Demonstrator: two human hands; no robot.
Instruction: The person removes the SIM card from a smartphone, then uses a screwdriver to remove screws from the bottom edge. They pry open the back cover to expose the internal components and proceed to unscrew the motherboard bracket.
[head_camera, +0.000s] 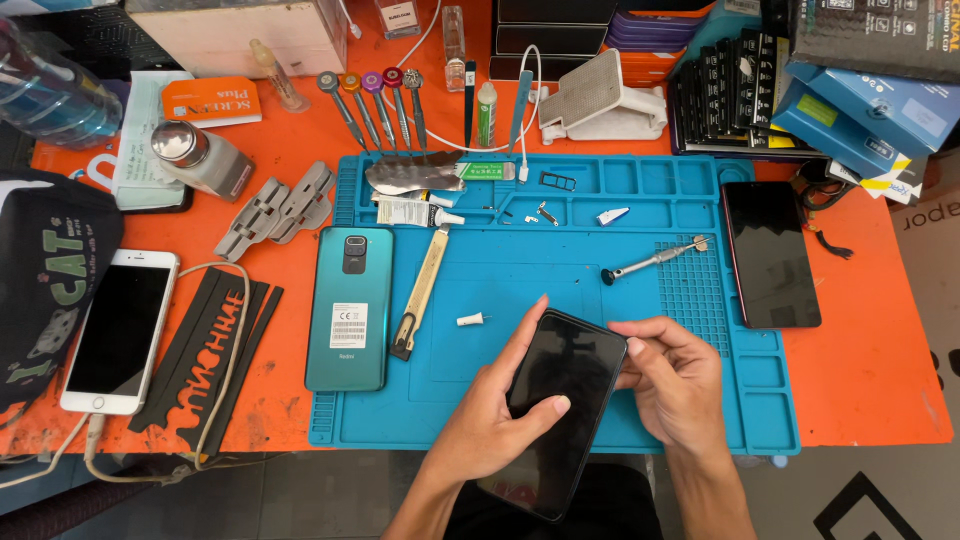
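Head view: one moment, looking down on a work surface.
Bench: orange bench (860, 370), flat, scuffed at its near edge.
Mat: one blue mat (640, 330), rubbery, with moulded compartments along its far and right sides and a gridded patch on the right.
Phones: four counted. One black phone (555, 410) in the hands, over the mat's near edge, glossy and dark. One teal phone (350, 308) lying back up on the mat's left edge. One white phone (120, 330) at far left, cabled. One dark phone (770, 252) just right of the mat, screen up.
Left hand: left hand (490, 410) clamped on the black phone, fingers wrapped around its left edge and behind it, thumb lying across the glass.
Right hand: right hand (675, 385) half curled, fingertips touching the phone's upper right edge; whether it grips cannot be told.
Bottle: one metal-topped bottle (200, 157) at the bench's far left, lying tilted.
Blade: one utility knife (420, 292), pale, slim handle, between the teal phone and the mat's middle.
Screwdrivers: five in a row (385, 105) beyond the mat, with coloured round caps; one more, a metal screwdriver (655, 260), on the mat.
Small part: one white plug (472, 320) on the mat, near the left fingertips.
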